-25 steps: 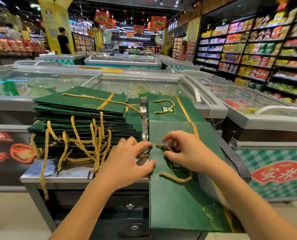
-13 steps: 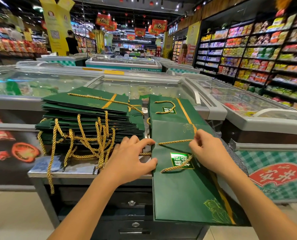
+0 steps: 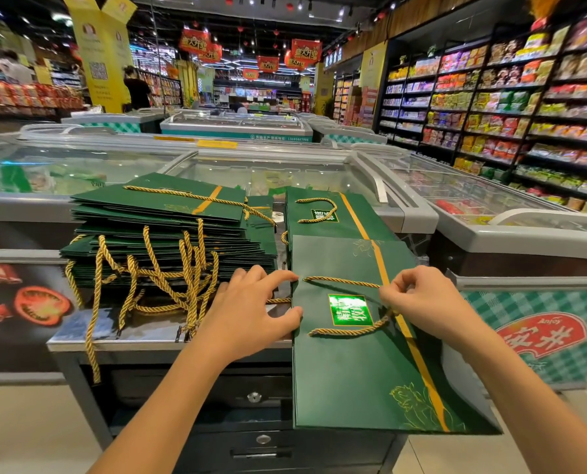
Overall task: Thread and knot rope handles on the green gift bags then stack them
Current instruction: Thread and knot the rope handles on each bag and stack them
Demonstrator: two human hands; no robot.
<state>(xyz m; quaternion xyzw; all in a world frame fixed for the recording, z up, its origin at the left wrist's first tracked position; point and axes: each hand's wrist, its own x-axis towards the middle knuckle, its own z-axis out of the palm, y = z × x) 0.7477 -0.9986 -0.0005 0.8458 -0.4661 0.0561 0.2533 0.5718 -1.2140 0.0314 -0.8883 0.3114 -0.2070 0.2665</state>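
Note:
A flat green gift bag (image 3: 347, 378) lies on the right side of a metal counter (image 3: 155, 340), its lower end hanging over the front edge. A gold rope handle (image 3: 343, 282) runs in a loop across its upper part. My right hand (image 3: 422, 302) pinches that loop at its right end and holds it taut. My left hand (image 3: 251, 309) grips the bag's left edge, index finger beside the rope's upper hole. Behind it lies another green bag with a handle (image 3: 316, 213). To the left is a tall stack of green bags (image 3: 162, 230) with loose gold ropes (image 3: 169, 278) draped over its front.
Glass-topped chest freezers (image 3: 285, 172) stand behind and to the right of the counter. Stocked shelves (image 3: 511, 107) line the right wall. A person (image 3: 136, 90) stands far back on the left. Drawers (image 3: 261, 439) are in the counter's front below.
My right hand has moved right, pulling the rope loop out from slack to taut across the bag. My left hand has stayed on the bag's left edge.

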